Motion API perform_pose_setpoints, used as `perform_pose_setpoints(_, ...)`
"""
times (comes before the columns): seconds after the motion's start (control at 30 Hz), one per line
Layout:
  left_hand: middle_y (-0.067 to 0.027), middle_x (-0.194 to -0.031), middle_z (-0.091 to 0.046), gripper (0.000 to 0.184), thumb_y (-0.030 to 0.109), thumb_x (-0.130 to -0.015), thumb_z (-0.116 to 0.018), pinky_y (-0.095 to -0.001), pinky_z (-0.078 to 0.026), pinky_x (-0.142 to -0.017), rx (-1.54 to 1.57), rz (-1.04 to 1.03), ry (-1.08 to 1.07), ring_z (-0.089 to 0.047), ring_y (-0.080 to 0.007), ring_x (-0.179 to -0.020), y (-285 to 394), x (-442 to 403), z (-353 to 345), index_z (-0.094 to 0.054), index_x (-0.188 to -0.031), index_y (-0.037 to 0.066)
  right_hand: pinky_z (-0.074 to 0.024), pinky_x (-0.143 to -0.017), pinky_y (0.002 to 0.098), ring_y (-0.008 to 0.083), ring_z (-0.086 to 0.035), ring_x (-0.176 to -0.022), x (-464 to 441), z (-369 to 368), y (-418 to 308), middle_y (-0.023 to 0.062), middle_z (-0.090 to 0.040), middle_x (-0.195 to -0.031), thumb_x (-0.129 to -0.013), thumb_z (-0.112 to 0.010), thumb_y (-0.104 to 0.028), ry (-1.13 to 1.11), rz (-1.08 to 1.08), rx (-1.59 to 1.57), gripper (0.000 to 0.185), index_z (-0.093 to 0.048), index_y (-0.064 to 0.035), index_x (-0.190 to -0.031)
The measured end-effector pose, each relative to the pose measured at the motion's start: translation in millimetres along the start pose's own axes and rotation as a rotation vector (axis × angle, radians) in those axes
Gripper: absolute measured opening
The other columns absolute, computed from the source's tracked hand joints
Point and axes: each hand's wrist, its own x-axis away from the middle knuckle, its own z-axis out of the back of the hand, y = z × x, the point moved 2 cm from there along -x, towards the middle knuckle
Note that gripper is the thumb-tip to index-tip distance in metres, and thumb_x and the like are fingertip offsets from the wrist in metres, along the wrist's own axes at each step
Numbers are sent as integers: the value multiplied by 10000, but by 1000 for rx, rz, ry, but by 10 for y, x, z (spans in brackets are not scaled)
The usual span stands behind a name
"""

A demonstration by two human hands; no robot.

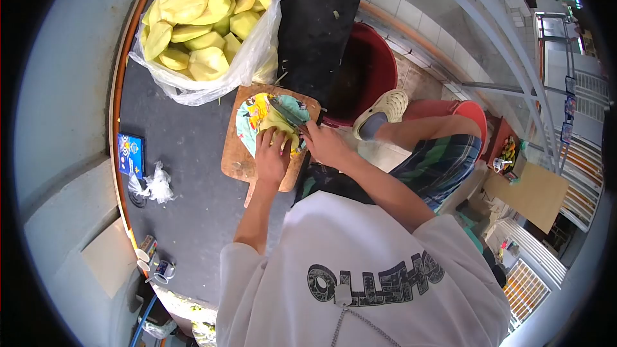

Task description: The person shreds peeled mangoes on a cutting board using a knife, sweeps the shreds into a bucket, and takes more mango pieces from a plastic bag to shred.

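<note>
A wooden cutting board (234, 154) lies on the black table, with a colourful patterned cloth (247, 122) spread over it. On the cloth is a pale yellow-green piece of peeled mango (276, 122). My left hand (272, 154) presses down on the mango with curled fingers. A knife (287, 112) is gripped in my right hand (326, 146), its blade lying against the far side of the mango. Part of the mango is hidden beneath my fingers and the blade.
Beyond the board stands a clear plastic bag (260, 67) full of peeled mango pieces (186, 9). A dark red bin (387, 64) is beside the table, near my shoe (387, 110). At left lie a blue box (130, 154), crumpled white plastic (159, 184) and a cup (165, 271).
</note>
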Motion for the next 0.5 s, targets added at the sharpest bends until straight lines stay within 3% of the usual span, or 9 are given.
perform_pose_setpoints(0.3, -208, -1217, -604, 425, 82, -746, -751, -455, -461, -1002, -38, -51, -265, -538, -407, -1147, -50, -110, 121, -651, -1153, 9, -578, -634, 527, 428, -697, -739, 65, 52, -159, 242, -666, -817, -967, -535, -194, -19, 17, 145, 224, -472, -8, -1075)
perform_pose_setpoints(0.5, -219, -1086, -632, 306, 58, -773, -707, -462, -483, -937, -90, -4, -325, -572, -403, -1051, 6, -204, 86, -681, -1074, 7, -595, -609, 489, 388, -717, -754, 128, -73, -234, 214, -665, -846, -952, -499, -149, 23, 86, 260, 175, -473, -15, -1062)
